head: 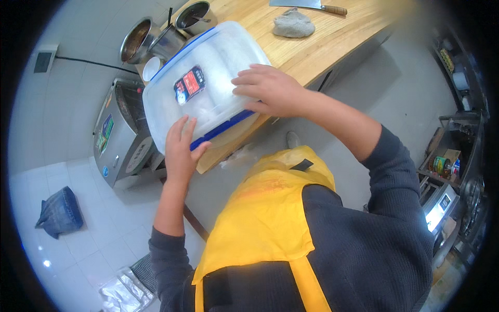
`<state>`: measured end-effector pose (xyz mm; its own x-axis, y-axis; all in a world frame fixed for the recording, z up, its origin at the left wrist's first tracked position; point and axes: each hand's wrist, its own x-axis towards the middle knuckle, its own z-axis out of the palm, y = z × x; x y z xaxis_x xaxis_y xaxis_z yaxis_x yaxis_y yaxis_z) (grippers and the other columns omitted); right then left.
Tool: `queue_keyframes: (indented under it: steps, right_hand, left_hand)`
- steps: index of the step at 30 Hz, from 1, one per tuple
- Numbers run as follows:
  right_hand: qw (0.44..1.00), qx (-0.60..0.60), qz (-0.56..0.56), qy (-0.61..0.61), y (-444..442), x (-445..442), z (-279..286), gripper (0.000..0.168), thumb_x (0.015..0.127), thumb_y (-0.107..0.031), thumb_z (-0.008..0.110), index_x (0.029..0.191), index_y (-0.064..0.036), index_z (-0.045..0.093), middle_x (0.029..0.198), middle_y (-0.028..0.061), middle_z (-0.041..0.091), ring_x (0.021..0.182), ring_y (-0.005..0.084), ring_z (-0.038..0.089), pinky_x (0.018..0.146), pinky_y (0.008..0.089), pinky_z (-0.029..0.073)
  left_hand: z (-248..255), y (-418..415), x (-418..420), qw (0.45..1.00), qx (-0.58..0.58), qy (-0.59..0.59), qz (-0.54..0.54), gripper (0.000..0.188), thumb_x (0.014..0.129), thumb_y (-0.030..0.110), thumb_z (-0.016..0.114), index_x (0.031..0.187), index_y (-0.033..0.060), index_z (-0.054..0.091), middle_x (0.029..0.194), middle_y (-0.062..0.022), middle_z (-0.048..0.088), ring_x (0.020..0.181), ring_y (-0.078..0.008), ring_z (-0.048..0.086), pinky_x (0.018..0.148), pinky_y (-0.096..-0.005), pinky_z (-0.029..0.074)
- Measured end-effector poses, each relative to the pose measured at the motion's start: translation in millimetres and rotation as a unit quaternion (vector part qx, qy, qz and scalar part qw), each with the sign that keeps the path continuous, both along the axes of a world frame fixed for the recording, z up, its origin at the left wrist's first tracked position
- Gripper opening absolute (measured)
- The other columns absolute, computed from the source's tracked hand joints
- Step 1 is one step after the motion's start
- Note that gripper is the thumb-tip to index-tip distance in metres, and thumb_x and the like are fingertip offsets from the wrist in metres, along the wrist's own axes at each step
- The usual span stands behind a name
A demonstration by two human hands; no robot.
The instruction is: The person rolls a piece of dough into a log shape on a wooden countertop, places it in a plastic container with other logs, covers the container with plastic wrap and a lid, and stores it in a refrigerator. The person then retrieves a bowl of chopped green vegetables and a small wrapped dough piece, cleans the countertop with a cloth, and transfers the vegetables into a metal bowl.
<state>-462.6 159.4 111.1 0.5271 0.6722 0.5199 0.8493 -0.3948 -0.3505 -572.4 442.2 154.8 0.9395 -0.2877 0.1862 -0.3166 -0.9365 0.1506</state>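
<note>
A large lidded plastic storage box (222,78) with blue side clips sits at the wooden table's near left end, tilted in the view. Its translucent lid bears a red and black label. My left hand (181,152) is at the box's near left corner, fingers on or just over the lid's edge and thumb apart. My right hand (273,89) lies with spread fingers over the right part of the lid, near the blue clip. Neither hand is closed around anything. Whether the lid is fastened on the far side cannot be told.
Metal pots (136,41) and a small white cup (152,69) stand behind the box. A grey cloth (293,23) and a cleaver (312,5) with a wooden handle lie further along the wooden table (335,43). A steel appliance (121,132) stands at left, shelves (448,156) at right.
</note>
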Motion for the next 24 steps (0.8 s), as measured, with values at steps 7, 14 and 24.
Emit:
queue_keyframes:
  steps: [7, 14, 24]
  right_hand:
    - [0.987, -0.019, -0.129, -0.089, 14, -47, -17, 0.051, 0.073, -0.022, 0.076, 0.12, -0.011, 0.06, 0.12, 0.0056, 0.06, 0.115, 0.0249, 0.053, 0.107, 0.0408, 0.038]
    - [0.985, -0.018, -0.13, -0.115, 20, -48, -30, 0.057, 0.071, -0.024, 0.077, 0.123, -0.011, 0.058, 0.122, 0.0073, 0.058, 0.117, 0.0254, 0.051, 0.106, 0.041, 0.037]
    - [0.957, -0.102, -0.113, -0.247, 9, -40, -29, 0.063, 0.072, -0.019, 0.072, 0.13, -0.006, 0.052, 0.129, 0.0122, 0.054, 0.12, 0.03, 0.051, 0.107, 0.0429, 0.039]
  left_hand:
    - [-59, 11, -16, 0.98, -0.015, -0.198, -0.006, 0.048, 0.075, 0.016, 0.077, 0.121, 0.0124, 0.064, 0.12, -0.0081, 0.06, 0.106, -0.0289, 0.057, 0.09, -0.0402, 0.045]
    - [-84, 17, -12, 0.957, -0.023, -0.287, -0.018, 0.049, 0.075, 0.02, 0.077, 0.121, 0.0116, 0.064, 0.121, -0.0061, 0.06, 0.109, -0.028, 0.056, 0.093, -0.04, 0.044]
    - [-66, 12, -22, 0.973, 0.068, -0.218, -0.015, 0.071, 0.07, 0.021, 0.08, 0.134, 0.0074, 0.051, 0.129, -0.0117, 0.055, 0.118, -0.0315, 0.052, 0.099, -0.0424, 0.042]
